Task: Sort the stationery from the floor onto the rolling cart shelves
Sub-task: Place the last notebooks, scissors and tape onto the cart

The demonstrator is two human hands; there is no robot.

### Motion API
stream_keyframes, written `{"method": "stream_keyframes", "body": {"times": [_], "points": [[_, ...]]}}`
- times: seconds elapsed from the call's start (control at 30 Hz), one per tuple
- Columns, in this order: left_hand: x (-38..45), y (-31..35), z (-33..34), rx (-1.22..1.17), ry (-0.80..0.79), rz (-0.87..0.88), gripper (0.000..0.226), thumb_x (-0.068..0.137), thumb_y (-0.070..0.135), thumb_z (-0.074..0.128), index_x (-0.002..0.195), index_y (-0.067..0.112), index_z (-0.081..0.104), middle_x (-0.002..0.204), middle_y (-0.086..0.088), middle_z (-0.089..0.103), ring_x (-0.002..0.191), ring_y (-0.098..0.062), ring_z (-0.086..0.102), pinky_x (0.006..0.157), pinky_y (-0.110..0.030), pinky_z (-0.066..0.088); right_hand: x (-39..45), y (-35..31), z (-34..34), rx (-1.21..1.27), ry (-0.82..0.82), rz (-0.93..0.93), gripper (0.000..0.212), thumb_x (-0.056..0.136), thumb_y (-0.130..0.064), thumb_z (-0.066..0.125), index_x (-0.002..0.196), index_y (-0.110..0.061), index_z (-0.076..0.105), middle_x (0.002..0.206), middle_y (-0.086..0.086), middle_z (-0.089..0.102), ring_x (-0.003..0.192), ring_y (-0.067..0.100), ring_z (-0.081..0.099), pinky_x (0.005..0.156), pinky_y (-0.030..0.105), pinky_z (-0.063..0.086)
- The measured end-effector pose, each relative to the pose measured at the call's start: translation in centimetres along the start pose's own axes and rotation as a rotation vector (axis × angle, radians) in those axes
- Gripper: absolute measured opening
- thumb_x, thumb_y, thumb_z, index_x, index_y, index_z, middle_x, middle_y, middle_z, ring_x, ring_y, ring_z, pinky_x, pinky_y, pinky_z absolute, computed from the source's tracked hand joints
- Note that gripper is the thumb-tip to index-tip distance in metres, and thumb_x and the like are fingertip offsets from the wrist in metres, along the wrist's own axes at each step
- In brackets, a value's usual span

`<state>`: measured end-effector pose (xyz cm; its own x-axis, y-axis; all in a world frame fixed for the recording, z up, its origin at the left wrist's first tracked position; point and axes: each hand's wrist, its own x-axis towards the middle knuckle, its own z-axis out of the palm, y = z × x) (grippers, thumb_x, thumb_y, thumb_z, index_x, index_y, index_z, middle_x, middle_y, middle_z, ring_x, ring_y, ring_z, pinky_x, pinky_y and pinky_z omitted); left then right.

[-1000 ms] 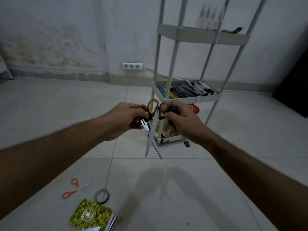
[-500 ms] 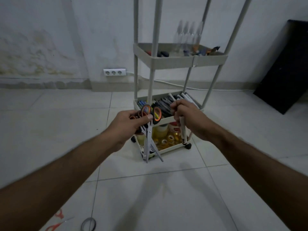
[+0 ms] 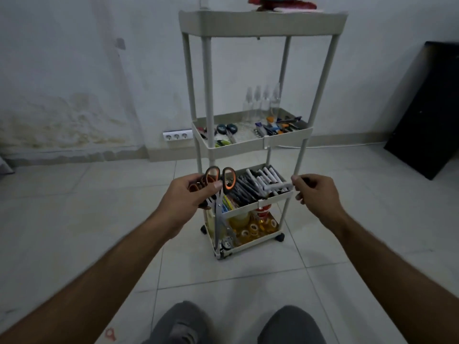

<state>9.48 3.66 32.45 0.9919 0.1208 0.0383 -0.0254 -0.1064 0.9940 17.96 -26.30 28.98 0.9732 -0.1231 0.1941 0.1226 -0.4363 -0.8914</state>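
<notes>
head view: rolling cart (image 3: 258, 145) on tiled floor (image 3: 74, 219) by stained wall (image 3: 74, 70).

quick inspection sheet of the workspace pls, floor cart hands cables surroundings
surface: pale tiled floor.
job's things: four-shelf rolling cart; markers on its third shelf, tape rolls on the bottom one, scissors and small tools on the second.
clutter: red scissor handle on the floor at the bottom edge.
grippers: left hand grips orange-handled scissors, blades down; right hand pinches a marker over the third shelf.
cables: white cable along the wall base.
surroundings: stained wall, socket strip, black panel.
</notes>
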Motion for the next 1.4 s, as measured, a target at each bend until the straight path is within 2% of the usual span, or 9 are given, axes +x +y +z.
{"method": "stream_keyframes", "body": {"times": [0.1,0.3,0.6,0.8,1.0,1.1,1.2,1.3,1.4], "points": [[2.9,0.4,1.3,0.008,-0.004,0.027,0.025,0.085,0.024,0.077,0.108,0.013,0.074,0.092,-0.008,0.078,0.076,-0.017,0.07,0.065,-0.029,0.054,2.7,2.8,2.1,0.033,0.086,0.034,0.012,0.094,-0.026,0.066,0.092,-0.022,0.077,0.073,0.0,0.074,0.065,0.019,0.071,0.065,0.041,0.06],[6.2,-0.3,2.8,0.015,-0.058,0.027,0.034,0.077,0.031,0.077,0.109,0.019,0.075,0.094,-0.001,0.078,0.08,-0.011,0.071,0.066,-0.023,0.055,8.6,7.3,8.4,-0.123,0.212,0.045,0.022,0.088,-0.03,0.072,0.1,-0.013,0.077,0.083,-0.004,0.073,0.072,0.006,0.067,0.069,0.025,0.057],[6.7,-2.1,4.3,0.034,-0.077,-0.036,0.034,0.078,0.029,0.076,0.111,0.022,0.075,0.097,0.001,0.078,0.086,-0.013,0.073,0.067,-0.022,0.055,11.3,11.6,12.3,-0.489,0.057,0.022,0.021,0.091,-0.04,0.067,0.089,-0.019,0.068,0.081,-0.001,0.066,0.073,0.018,0.063,0.064,0.03,0.051],[6.2,-1.6,6.7,0.036,-0.066,-0.038,0.02,0.086,0.023,0.075,0.106,0.02,0.075,0.089,-0.001,0.078,0.076,-0.011,0.072,0.063,-0.02,0.053,8.1,7.7,9.4,-0.119,0.037,-0.102,0.015,0.094,-0.025,0.064,0.087,-0.016,0.074,0.078,-0.004,0.07,0.072,0.01,0.065,0.062,0.018,0.046],[4.9,0.6,8.0,0.0,0.057,0.057,0.017,0.085,0.028,0.078,0.101,0.023,0.076,0.088,0.002,0.078,0.081,-0.012,0.072,0.073,-0.035,0.06,2.0,-1.9,5.2,0.379,-0.423,-0.051,0.03,0.102,-0.025,0.055,0.092,-0.003,0.072,0.085,0.022,0.068,0.068,0.027,0.062,0.059,0.033,0.052],[4.3,2.5,8.2,-0.037,0.111,0.106,0.015,0.086,0.027,0.077,0.099,0.018,0.076,0.084,0.0,0.077,0.074,-0.009,0.071,0.063,-0.027,0.056,0.2,-4.8,4.0,0.455,-0.551,-0.035,0.029,0.105,-0.018,0.049,0.098,0.002,0.069,0.084,0.021,0.069,0.07,0.033,0.063,0.064,0.032,0.054],[4.3,4.0,8.1,-0.013,0.163,0.155,0.014,0.088,0.029,0.077,0.1,0.021,0.077,0.09,-0.002,0.078,0.084,-0.015,0.072,0.073,-0.036,0.06,-0.4,-7.2,3.1,0.491,-0.611,-0.025,0.028,0.104,-0.017,0.047,0.088,0.001,0.062,0.071,0.012,0.054,0.062,0.025,0.05,0.06,0.035,0.044],[4.9,5.3,8.0,-0.003,0.168,0.168,0.017,0.089,0.034,0.076,0.101,0.021,0.076,0.093,-0.007,0.077,0.09,-0.027,0.073,0.079,-0.048,0.061,-0.2,-9.2,2.6,0.434,-0.647,-0.095,0.018,0.102,-0.013,0.056,0.103,0.003,0.06,0.082,0.016,0.069,0.07,0.03,0.068,0.064,0.042,0.058],[5.7,7.2,7.6,-0.028,0.15,0.189,0.02,0.093,0.027,0.071,0.111,0.016,0.072,0.099,-0.011,0.076,0.089,-0.021,0.073,0.082,-0.043,0.062,2.0,-10.8,2.6,0.428,-0.591,-0.096,0.013,0.1,-0.008,0.057,0.104,0.001,0.065,0.089,0.017,0.073,0.074,0.027,0.071,0.067,0.039,0.061]]}}
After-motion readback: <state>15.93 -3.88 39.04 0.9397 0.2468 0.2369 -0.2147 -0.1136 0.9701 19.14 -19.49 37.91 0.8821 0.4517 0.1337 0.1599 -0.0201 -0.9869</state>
